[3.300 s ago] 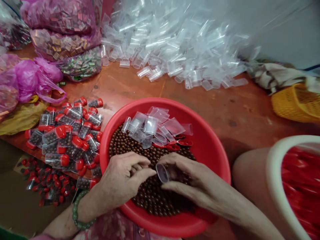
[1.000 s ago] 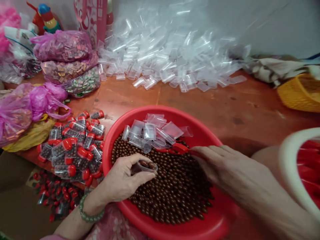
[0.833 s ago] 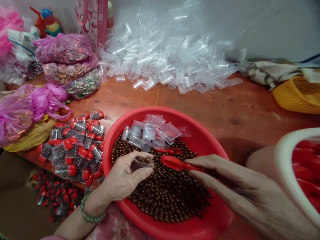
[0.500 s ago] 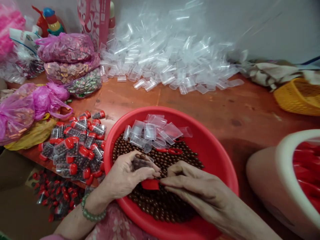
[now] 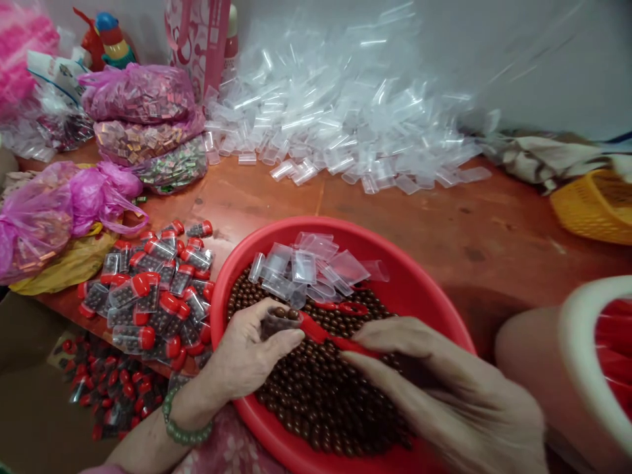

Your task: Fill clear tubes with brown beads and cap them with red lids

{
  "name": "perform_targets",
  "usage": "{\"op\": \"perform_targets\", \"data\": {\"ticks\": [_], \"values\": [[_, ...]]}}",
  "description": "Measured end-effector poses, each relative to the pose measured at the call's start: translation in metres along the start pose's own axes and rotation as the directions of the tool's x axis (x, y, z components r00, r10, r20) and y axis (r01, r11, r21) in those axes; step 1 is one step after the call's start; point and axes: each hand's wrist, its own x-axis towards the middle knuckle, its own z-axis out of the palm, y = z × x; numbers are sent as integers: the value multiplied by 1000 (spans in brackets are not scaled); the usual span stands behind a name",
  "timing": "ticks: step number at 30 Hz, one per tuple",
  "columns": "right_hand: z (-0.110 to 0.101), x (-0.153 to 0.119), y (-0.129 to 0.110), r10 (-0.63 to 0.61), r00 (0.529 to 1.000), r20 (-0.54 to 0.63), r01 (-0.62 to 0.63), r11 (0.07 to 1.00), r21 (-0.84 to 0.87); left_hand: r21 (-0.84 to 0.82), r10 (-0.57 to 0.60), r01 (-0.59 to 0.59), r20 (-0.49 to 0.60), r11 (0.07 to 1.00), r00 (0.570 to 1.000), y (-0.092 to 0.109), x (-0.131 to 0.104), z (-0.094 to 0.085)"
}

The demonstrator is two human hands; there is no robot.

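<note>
My left hand (image 5: 249,352), with a green bead bracelet on its wrist, is closed around a small clear plastic container (image 5: 281,319) lying tilted; brown balls show inside it. My right hand (image 5: 439,388) pinches one end of a narrow-waisted red plastic piece (image 5: 316,327). The other end of that piece touches or sits right by the container's right end; I cannot tell whether it is inside. Both hands are over a red basin (image 5: 399,253) holding many brown balls (image 5: 316,395). On the balls lie several clear empty containers (image 5: 303,266) and another red piece (image 5: 348,307).
Red-capped filled containers (image 5: 158,289) are heaped left of the basin, with more in a box (image 5: 113,388) below. Clear containers (image 5: 345,125) pile against the wall. Pink bags (image 5: 141,99) stand far left. A pale bucket (image 5: 533,342) of red pieces and a yellow basket (image 5: 587,210) are at right.
The red piece has risen from below my left hand to the container's right end. My right hand has shifted right and turned. The view has moved slightly.
</note>
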Motion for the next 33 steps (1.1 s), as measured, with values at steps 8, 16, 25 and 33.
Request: {"op": "perform_targets", "data": {"ticks": [8,16,25,33], "values": [[8,20,3,-16,969,246,-2,997,72,-5,29,-29,3,1000,1000,4,-2,2],[35,10,1,-53,985,162,85,977,-193,146,94,-87,-46,986,995,-6,-5,2],[50,2,9,-26,999,23,30,975,-218,471,343,-356,115,807,932,-2,-11,3],[62,-3,9,231,969,-92,-219,968,119,409,281,-224,-84,884,956,-7,-9,4]]}}
